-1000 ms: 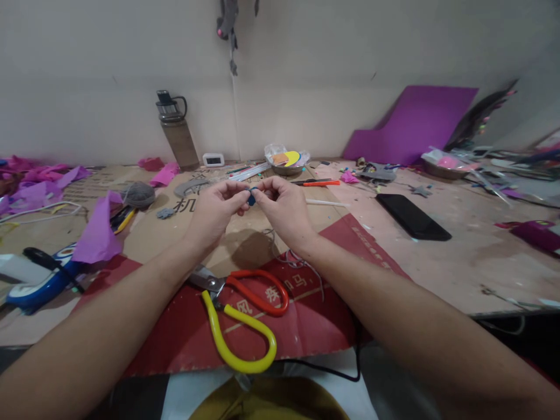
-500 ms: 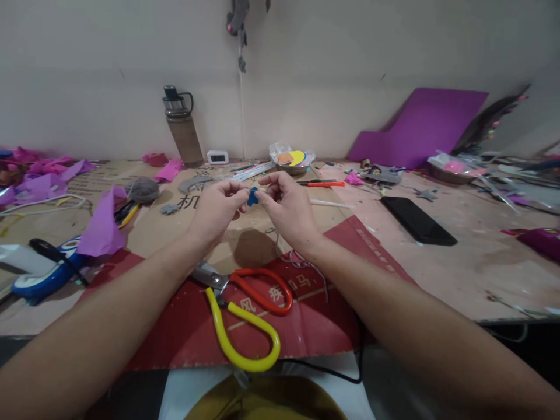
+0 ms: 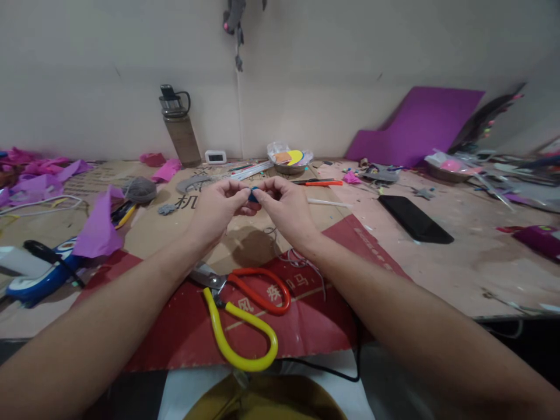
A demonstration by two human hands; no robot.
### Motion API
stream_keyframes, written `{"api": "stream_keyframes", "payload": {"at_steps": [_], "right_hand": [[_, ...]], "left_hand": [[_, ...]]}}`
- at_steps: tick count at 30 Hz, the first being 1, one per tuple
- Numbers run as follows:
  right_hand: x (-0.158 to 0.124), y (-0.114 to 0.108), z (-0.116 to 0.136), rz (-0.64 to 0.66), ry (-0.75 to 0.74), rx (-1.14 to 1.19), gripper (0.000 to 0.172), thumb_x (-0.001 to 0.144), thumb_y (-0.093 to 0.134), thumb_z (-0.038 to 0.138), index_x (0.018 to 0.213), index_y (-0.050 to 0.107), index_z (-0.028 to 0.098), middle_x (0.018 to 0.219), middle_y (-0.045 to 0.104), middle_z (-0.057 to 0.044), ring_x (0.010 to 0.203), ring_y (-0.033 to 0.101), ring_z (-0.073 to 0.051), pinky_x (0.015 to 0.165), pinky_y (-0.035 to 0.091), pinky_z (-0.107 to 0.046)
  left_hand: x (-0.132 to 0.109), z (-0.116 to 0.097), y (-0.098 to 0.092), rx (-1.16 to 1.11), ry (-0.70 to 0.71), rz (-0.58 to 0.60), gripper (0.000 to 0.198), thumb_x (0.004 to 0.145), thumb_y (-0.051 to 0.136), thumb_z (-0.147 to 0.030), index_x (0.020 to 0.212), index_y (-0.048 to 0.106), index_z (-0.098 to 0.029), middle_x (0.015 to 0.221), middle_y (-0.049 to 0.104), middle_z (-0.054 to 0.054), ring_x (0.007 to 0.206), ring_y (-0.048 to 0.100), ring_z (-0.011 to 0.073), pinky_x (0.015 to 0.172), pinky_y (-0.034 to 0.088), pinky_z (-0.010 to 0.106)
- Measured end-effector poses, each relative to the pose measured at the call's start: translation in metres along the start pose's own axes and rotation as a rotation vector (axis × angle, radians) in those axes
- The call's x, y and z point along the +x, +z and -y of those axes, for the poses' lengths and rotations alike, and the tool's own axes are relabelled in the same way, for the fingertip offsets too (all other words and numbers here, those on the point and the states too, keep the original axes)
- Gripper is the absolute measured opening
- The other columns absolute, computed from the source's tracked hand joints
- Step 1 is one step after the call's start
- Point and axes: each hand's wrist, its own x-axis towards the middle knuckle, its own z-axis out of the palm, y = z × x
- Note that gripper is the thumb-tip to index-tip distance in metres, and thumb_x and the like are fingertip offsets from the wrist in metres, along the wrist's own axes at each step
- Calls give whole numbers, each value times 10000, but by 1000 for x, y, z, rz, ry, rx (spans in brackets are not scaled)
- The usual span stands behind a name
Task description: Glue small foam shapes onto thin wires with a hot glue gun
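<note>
Between the thumbs and fingers of both hands is a small blue piece point(image 3: 253, 195), mostly covered by the fingertips; its kind is too hidden to tell. My left hand point(image 3: 220, 205) pinches it from the left, and my right hand point(image 3: 286, 209) closes on it from the right. Both are raised above the cardboard sheet point(image 3: 245, 236). Below my hands lie large scissors point(image 3: 258, 291) with one red and one yellow handle. A thin loose string point(image 3: 301, 261) curls on the cardboard under my right wrist.
A black phone point(image 3: 415, 219) lies to the right. A bottle point(image 3: 181, 131) and a small white clock point(image 3: 216, 157) stand near the wall. Grey yarn point(image 3: 140, 189), purple felt point(image 3: 100, 224) and a blue-and-white tool point(image 3: 44, 280) are on the left. A bowl point(image 3: 291, 168) sits behind my hands.
My right fingers have closed in toward my left hand, and less of the blue piece shows now. The whole view has shifted slightly.
</note>
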Motion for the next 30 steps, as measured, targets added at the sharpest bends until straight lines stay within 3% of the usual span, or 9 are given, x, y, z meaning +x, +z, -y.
{"api": "stream_keyframes", "payload": {"at_steps": [6,11,15,20,30], "right_hand": [[0,0,2,-17,-8,-2,100,816,609,244,748,594,171,616,510,53,558,411,-84,541,306,-248],[0,0,1,-27,-40,-45,109,821,607,244,743,590,171,625,517,48,570,415,-86,558,326,-249],[-1,0,-2,-6,-75,-74,86,827,610,251,786,591,178,641,515,46,578,421,-93,570,338,-256],[-2,-2,-3,-38,-163,-149,147,820,604,174,958,557,184,655,476,62,594,438,-98,593,359,-256],[-2,-6,-1,-53,-303,-321,46,840,600,163,872,631,173,769,572,-3,674,481,-120,656,390,-275]], "left_hand": [[-2,-6,3,-96,-41,0,208,671,754,-173,824,623,-124,678,672,22,558,636,113,580,531,242],[-1,-6,2,-141,-61,77,178,691,772,-235,728,658,-104,663,661,24,577,610,79,605,509,203],[1,-6,1,-125,-89,48,180,688,775,-243,676,658,-106,617,640,21,546,580,74,580,491,202],[3,-3,-2,-43,-27,10,173,715,764,-261,702,663,-121,612,644,24,541,579,87,556,475,213],[-1,-4,-4,224,105,14,132,774,691,-267,738,660,-144,620,653,18,567,595,105,585,495,238]]}}
